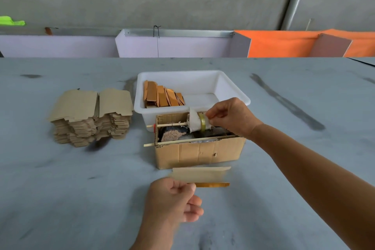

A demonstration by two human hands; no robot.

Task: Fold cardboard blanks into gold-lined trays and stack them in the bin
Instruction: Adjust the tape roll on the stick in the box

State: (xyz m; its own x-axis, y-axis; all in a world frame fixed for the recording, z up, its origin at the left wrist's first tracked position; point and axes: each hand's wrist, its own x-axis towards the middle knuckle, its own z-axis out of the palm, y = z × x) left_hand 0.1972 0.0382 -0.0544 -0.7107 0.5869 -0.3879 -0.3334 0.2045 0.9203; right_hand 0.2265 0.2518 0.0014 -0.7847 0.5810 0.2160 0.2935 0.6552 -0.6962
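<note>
Grey worktable (60,178) with dark scuffs, bare concrete wall behind; pale lilac panels and orange fabric (284,43) along the far edge. Far left: tall stack of flat tan cardboard blanks (91,115), two columns side by side, edges ragged. Centre, beyond: white rectangular plastic bin (192,79), holding a row of folded gold-lined trays (162,95) leaned against its left end, right part of the bin floor bare. Just in front of the bin and touching it: open brown corrugated cardboard box (198,153) with two thin wooden sticks (168,125) laid across its top, ends poking out to the left; dark wrapped contents inside, not identifiable. On the rear stick: white cloth-wrapped roll with a yellowish tape band (199,123). Right hand (229,117) reaching across from the right, fingertips pinching at the roll's right end. Near edge, in front of the box: partly folded tan cardboard blank with a gold inner strip (203,175), raised off the table, motion-blurred. Left hand (172,199) clenched round its left end, thumb on top, fingers curled beneath. Hands well apart, box between them.
</note>
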